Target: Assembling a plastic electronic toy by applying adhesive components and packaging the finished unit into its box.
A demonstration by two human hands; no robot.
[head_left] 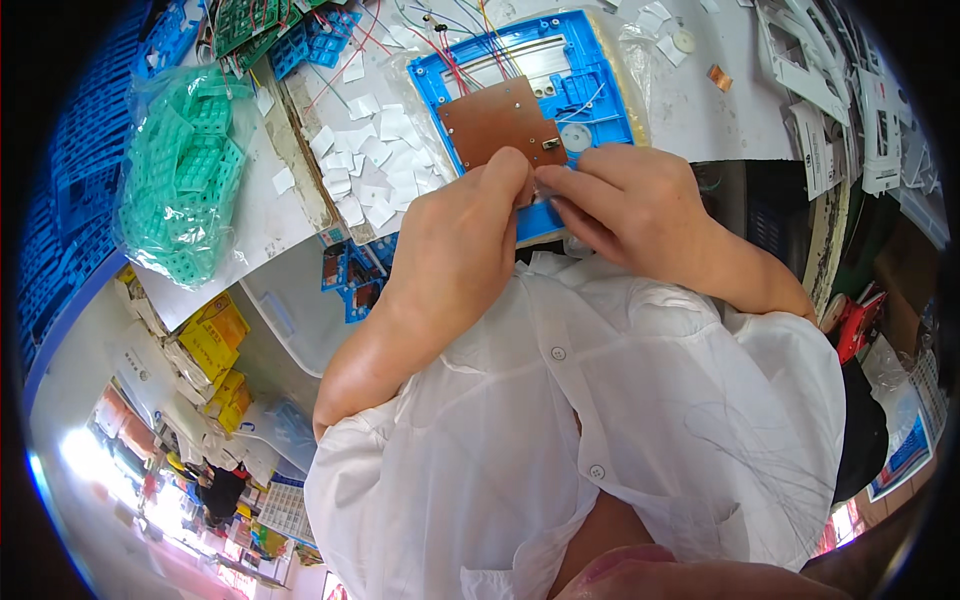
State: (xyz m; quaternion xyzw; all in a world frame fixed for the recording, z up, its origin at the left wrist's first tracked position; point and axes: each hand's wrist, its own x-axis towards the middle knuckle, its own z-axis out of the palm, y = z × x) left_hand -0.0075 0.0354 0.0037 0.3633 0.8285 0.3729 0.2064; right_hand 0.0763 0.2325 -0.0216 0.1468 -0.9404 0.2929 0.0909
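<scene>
A blue plastic housing (pixel 618 95) lies open on the table in front of me. A brown circuit board (pixel 495 122) sits over its near left part, and thin coloured wires (pixel 487 40) run off toward the far side. My left hand (pixel 455 225) is closed at the near edge of the board, thumb and index finger pressed together. From the other side my right hand (pixel 645 200) meets it in a pinch, fingertips almost touching the left ones. Whatever lies between the fingertips is too small and too covered to name. A white round part (pixel 575 137) shows in the housing beside the right hand.
Small white squares (pixel 395 150) lie scattered left of the housing. Farther left are a clear bag of green keypads (pixel 190 170) and stacked blue plastic parts (pixel 75 200). Green circuit boards (pixel 250 30) lie at the far left, white plastic frames (pixel 815 65) at the right.
</scene>
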